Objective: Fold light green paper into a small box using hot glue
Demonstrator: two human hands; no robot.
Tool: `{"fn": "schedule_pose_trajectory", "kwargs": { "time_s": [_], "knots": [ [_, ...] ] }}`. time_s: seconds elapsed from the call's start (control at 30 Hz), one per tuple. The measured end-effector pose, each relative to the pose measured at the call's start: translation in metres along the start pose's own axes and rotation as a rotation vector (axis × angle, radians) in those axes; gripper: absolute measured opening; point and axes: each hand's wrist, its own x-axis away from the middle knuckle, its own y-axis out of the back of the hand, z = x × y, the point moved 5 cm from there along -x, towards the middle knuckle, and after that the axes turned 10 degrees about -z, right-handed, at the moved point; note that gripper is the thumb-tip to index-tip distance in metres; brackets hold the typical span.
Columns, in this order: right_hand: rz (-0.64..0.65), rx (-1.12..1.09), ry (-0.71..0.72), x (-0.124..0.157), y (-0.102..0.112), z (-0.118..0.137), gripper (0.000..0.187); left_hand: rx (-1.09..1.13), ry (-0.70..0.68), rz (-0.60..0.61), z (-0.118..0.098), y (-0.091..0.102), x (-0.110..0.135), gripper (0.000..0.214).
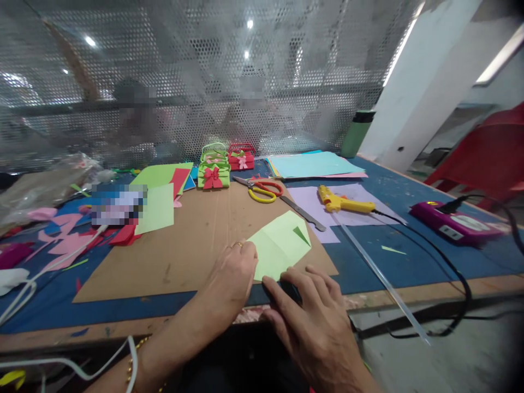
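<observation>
On a brown cardboard sheet [164, 262], a pale-green paper [278, 245] is touched by the left hand [233, 270], fingers curled, and the right hand [317, 308], fingers bent; whether it is pinched cannot be told.

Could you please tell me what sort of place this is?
Probably a paper-craft work area, perhaps a small workshop: the blue table carries a yellow glue gun, scissors and small bow-trimmed paper bags.
</observation>
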Motion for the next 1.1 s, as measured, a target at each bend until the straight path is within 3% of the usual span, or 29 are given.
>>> {"fn": "schedule_pose_trajectory", "kwargs": {
  "time_s": [0.33, 0.43, 0.67, 1.1],
  "knots": [
    [0.015, -0.003, -0.009, 0.000, 0.000, 0.000, 0.025, -0.011, 0.081, 0.031, 0.000, 0.002, -0.004, 0.013],
    [0.020, 0.010, -0.011, -0.001, 0.000, 0.000, 0.024, 0.015, 0.087, -0.028, -0.002, 0.011, -0.002, 0.013],
    [0.040, 0.032, -0.003, -0.001, -0.001, 0.002, 0.026, -0.028, -0.150, -0.242, -0.020, 0.039, 0.033, 0.017],
    [0.017, 0.007, -0.004, 0.002, 0.000, 0.002, 0.028, -0.163, -0.152, -0.373, -0.024, 0.037, 0.057, 0.034]
  ]
}}
